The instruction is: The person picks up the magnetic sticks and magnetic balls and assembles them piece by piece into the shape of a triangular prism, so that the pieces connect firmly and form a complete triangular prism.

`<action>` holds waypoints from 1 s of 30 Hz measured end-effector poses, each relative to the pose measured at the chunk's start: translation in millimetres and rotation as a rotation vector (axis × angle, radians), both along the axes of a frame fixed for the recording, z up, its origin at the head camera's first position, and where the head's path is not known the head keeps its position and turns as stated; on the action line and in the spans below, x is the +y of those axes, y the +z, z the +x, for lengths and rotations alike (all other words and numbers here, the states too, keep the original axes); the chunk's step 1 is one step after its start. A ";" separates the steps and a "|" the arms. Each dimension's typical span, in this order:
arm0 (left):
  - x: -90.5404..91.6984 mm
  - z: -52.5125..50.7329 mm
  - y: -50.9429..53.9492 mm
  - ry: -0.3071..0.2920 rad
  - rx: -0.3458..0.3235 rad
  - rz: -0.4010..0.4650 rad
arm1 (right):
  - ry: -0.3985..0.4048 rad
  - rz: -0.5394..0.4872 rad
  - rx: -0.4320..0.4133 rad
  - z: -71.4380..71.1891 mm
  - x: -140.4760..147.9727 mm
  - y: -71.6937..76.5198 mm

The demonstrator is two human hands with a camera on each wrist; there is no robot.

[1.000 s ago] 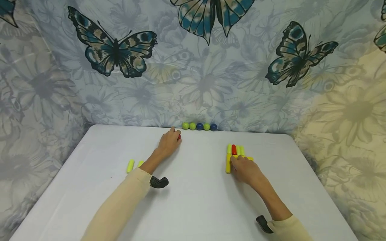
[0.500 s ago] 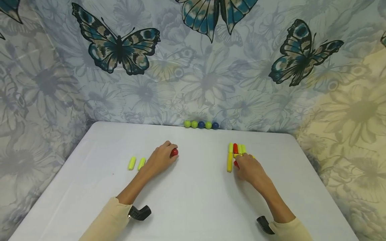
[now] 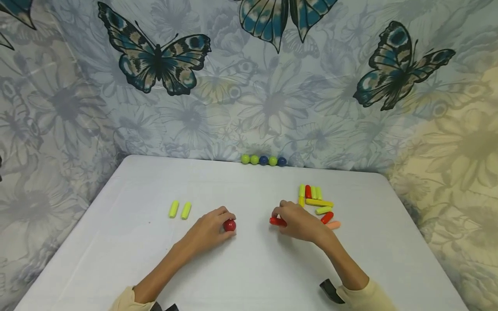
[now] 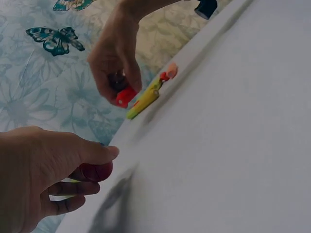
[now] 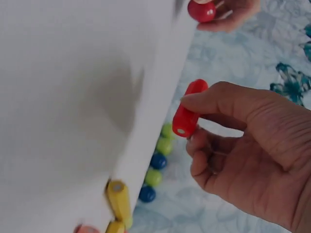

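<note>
My left hand grips a red ball between thumb and fingers near the middle of the table; the left wrist view shows the ball partly covered by the thumb. Across from it, my right hand pinches a short red stick. In the right wrist view that stick is held between thumb and fingers, above the white surface. Beside the right hand lie a yellow stick, a lime stick, a red stick and an orange one.
Two lime sticks lie left on the white table. Green and blue balls line its back edge. Upright lime sticks and a red one stand side by side at the right. Butterfly-patterned cloth hangs behind.
My left hand has brought the red ball from the back edge toward the front. My right hand has moved left from the stick group with a red stick, uncovering several sticks.
</note>
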State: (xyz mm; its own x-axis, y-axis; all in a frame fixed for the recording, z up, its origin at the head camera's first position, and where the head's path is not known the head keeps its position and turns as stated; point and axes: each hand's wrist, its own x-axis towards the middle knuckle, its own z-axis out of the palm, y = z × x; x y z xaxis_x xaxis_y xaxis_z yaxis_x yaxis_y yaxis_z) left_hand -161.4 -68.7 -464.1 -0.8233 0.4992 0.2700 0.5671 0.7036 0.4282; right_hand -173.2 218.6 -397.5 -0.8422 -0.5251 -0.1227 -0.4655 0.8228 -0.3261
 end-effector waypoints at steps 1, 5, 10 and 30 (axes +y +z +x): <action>0.9 3.3 -0.6 -0.008 -0.003 -0.002 | 0.022 0.010 -0.002 0.7 -4.8 -1.3; 3.7 11.2 -3.4 -0.027 0.002 -0.024 | 0.093 0.053 -0.031 3.5 -24.7 -7.2; 4.3 10.6 -8.4 -0.037 0.013 -0.019 | 0.139 0.071 -0.053 4.4 -44.3 -13.0; 0.7 -10.9 -29.1 -0.118 -0.114 0.083 | 0.136 0.014 -0.107 -3.3 -62.5 -30.3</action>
State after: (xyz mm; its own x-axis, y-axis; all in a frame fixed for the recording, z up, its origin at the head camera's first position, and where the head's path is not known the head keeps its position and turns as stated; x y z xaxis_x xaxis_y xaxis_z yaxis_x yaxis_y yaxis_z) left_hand -172.3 -67.9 -493.2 -0.7877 0.5744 0.2227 0.5885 0.5945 0.5480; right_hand -176.4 156.1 -427.7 -0.7455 -0.6307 -0.2156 -0.5359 0.7595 -0.3687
